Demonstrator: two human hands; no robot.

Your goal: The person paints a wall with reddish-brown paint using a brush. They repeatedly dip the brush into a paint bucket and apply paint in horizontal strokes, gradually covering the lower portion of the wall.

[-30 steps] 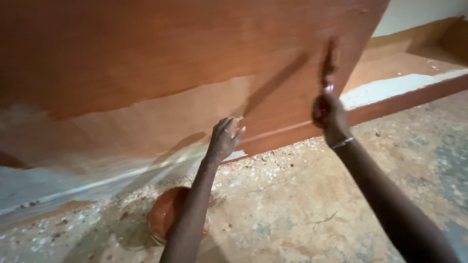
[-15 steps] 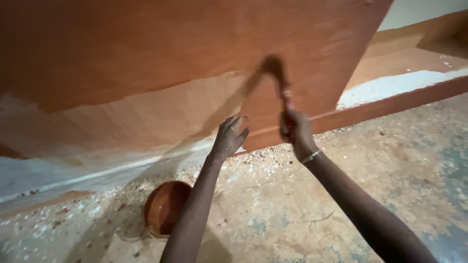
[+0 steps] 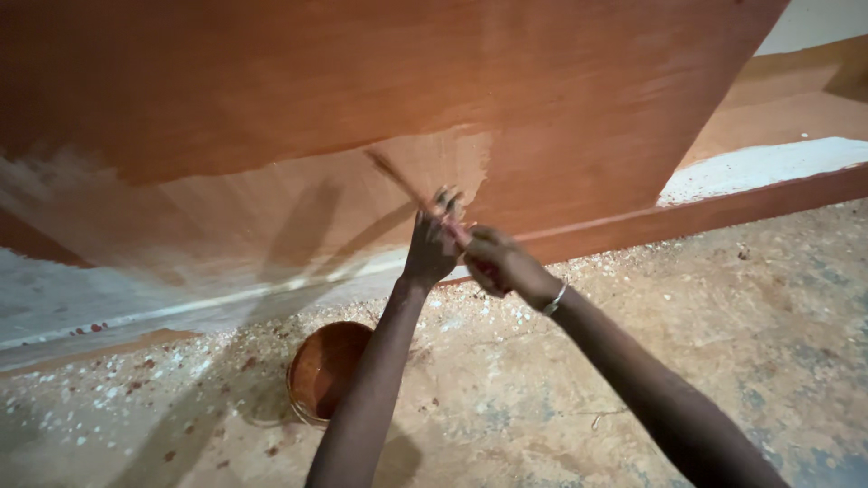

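While the brush (image 3: 398, 179) is clenched in the right grip (image 3: 495, 262), strokes should be kept along the grain; left grip (image 3: 432, 246) released, flat on the board (image 3: 271, 81).

A right hand (image 3: 499, 262) gripped a paintbrush (image 3: 407, 188) against a leaning wooden board (image 3: 380, 81) (partly stained reddish-brown), while the left hand (image 3: 432, 244) pressed flat on the pale strip. A paint bucket (image 3: 321, 370) sat on the speckled floor (image 3: 687, 307) below.
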